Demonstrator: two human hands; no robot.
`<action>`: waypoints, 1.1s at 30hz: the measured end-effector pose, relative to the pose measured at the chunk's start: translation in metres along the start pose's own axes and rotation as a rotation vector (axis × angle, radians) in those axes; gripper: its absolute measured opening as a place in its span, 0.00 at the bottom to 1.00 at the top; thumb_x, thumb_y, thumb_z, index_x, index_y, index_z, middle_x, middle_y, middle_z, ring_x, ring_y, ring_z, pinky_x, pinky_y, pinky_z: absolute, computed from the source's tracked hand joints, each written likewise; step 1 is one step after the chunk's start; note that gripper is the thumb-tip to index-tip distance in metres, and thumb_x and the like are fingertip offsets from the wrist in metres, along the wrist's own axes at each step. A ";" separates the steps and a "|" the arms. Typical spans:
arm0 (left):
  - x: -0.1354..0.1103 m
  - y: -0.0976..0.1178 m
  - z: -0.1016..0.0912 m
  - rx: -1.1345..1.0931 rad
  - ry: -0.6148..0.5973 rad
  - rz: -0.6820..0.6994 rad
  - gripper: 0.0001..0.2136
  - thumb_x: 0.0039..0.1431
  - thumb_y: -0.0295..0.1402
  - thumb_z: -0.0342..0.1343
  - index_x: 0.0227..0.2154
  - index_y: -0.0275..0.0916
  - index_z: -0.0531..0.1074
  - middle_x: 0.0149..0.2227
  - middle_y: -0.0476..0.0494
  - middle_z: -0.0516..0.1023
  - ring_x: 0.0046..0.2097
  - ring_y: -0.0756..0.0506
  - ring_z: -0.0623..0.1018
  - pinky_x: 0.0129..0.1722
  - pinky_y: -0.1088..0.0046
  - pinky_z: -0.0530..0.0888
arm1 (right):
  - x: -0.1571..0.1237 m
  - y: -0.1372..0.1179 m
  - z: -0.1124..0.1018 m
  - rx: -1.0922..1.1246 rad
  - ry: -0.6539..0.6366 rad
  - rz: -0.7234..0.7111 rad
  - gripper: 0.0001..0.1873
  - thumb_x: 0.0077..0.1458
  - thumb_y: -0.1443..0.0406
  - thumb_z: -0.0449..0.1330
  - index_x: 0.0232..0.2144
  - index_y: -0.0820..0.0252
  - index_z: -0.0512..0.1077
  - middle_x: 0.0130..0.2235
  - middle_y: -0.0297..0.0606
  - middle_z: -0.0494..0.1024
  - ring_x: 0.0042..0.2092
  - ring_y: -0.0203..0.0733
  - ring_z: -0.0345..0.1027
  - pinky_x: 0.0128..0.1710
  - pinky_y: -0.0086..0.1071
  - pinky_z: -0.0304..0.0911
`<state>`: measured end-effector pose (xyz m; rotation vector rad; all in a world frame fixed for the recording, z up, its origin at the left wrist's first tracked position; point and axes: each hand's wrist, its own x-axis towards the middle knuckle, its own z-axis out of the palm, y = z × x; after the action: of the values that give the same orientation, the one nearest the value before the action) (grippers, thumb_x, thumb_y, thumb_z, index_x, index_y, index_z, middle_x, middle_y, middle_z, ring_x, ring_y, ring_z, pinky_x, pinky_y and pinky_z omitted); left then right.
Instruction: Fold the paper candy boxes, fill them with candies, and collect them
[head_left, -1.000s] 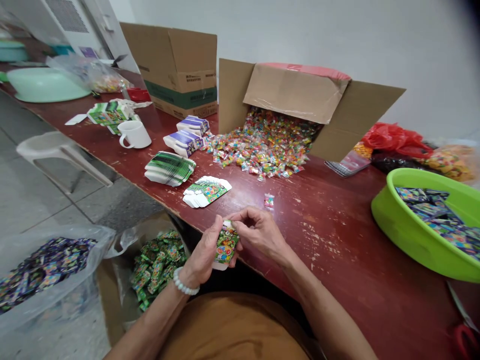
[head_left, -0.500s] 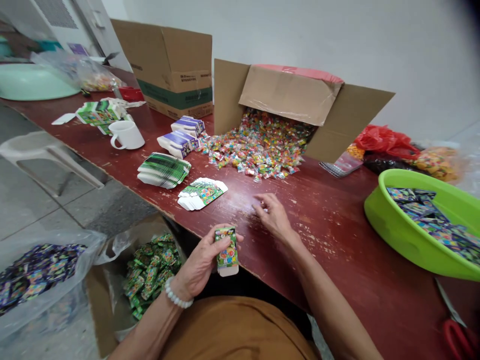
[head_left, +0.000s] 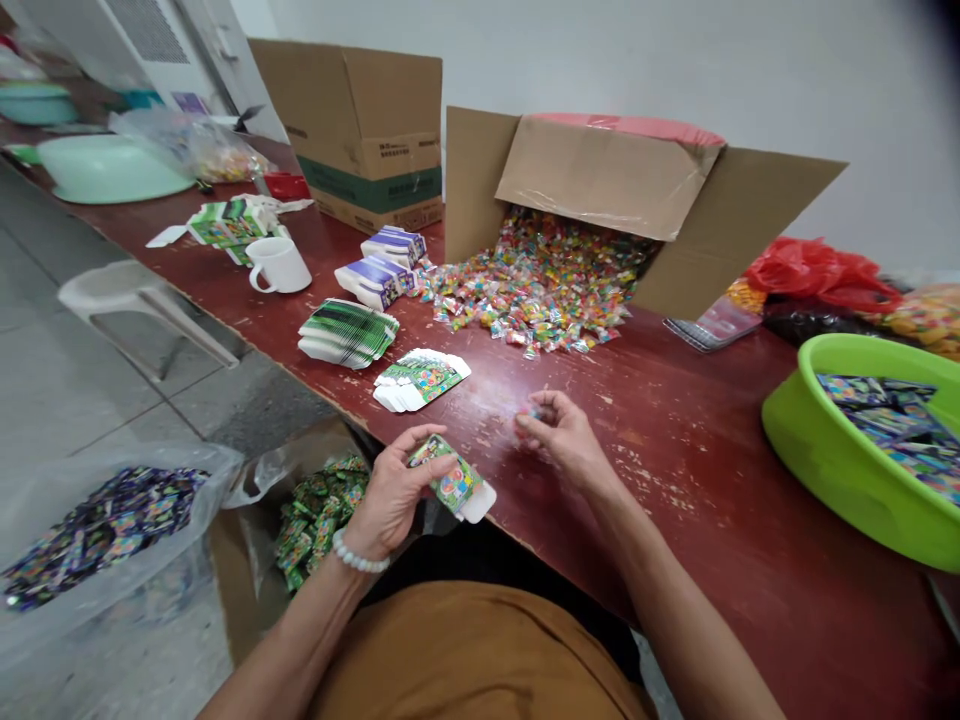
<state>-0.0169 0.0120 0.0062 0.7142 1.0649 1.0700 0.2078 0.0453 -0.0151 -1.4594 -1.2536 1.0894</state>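
My left hand (head_left: 397,490), with a pale bead bracelet at the wrist, holds a small green printed candy box (head_left: 453,482). The box is tilted, and a white end flap sticks out at its lower right. My right hand (head_left: 559,432) pinches a small wrapped candy (head_left: 527,418) just above the table, right of the box; the candy is blurred. Beyond the hands lie a fanned stack of flat green cartons (head_left: 421,378) and a larger stack of green cartons (head_left: 349,333). A heap of wrapped candies (head_left: 540,310) spills from a tipped cardboard box (head_left: 600,180).
A white mug (head_left: 281,266) and purple cartons (head_left: 379,280) stand farther back. At right is a green basin (head_left: 795,440) of dark packets. Below the table's left edge are a carton of green packets (head_left: 319,520) and a plastic bag of purple packets (head_left: 112,530). A stool (head_left: 124,285) stands left.
My left hand has turned the green box so its flap end points lower right. My right hand now shows a small candy between its fingertips. The view has shifted to the right.
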 end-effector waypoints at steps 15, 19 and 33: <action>-0.012 -0.008 0.006 -0.220 -0.063 -0.133 0.21 0.39 0.24 0.72 0.33 0.38 0.66 0.37 0.48 0.78 0.36 0.45 0.80 0.34 0.64 0.81 | -0.045 -0.023 0.031 0.094 0.124 -0.200 0.10 0.52 0.59 0.64 0.35 0.57 0.72 0.31 0.34 0.77 0.30 0.38 0.69 0.32 0.32 0.64; -0.019 -0.018 0.015 -0.231 -0.305 -0.219 0.25 0.40 0.23 0.71 0.44 0.38 0.71 0.38 0.45 0.79 0.34 0.47 0.80 0.36 0.69 0.79 | -0.047 -0.029 0.036 -0.018 0.115 -0.203 0.12 0.51 0.61 0.65 0.38 0.57 0.72 0.30 0.33 0.78 0.29 0.37 0.69 0.30 0.31 0.64; -0.008 -0.007 0.022 -0.176 -0.288 -0.147 0.16 0.58 0.41 0.56 0.44 0.36 0.73 0.29 0.44 0.79 0.25 0.47 0.77 0.24 0.72 0.75 | -0.041 -0.038 0.028 0.131 -0.109 -0.232 0.11 0.59 0.60 0.59 0.44 0.53 0.73 0.41 0.36 0.73 0.42 0.39 0.68 0.44 0.33 0.64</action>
<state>0.0050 0.0026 0.0105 0.6167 0.7544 0.8914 0.1691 0.0104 0.0192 -1.1386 -1.3639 1.0829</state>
